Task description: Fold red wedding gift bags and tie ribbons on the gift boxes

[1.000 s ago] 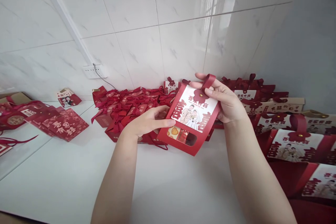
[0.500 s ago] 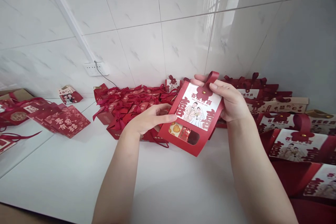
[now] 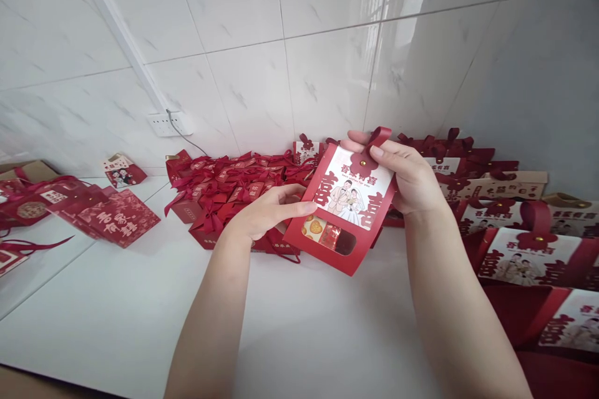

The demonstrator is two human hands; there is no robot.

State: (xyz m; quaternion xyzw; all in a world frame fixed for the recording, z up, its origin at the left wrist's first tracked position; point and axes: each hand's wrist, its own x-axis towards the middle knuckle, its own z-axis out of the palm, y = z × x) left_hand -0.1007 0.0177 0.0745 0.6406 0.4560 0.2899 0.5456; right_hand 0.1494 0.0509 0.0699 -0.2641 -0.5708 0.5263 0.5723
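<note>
Between my two hands, above the white table, a red gift box (image 3: pixel 327 248) is held tilted, its front towards me. It has a white panel with a printed couple, a flower clasp with a strap loop, and a small window showing wrapped sweets. My left hand (image 3: pixel 274 209) grips its left edge, thumb on the front and fingers partly hidden behind. At the upper right corner, my right hand (image 3: pixel 407 177) holds it by the top near the strap, thumb in front and fingers behind.
Behind my hands lies a cluster of small red boxes with ribbons (image 3: pixel 234 190). More gift boxes (image 3: pixel 519 255) stand in rows on the right. On the left are flat red bags (image 3: pixel 116 218) and a small box (image 3: pixel 122 170). A wall socket (image 3: pixel 166 124) with a cable is at the back.
Almost nothing differs; both hands keep the gift box in nearly the same place and tilt. The whole view has shifted very slightly.
</note>
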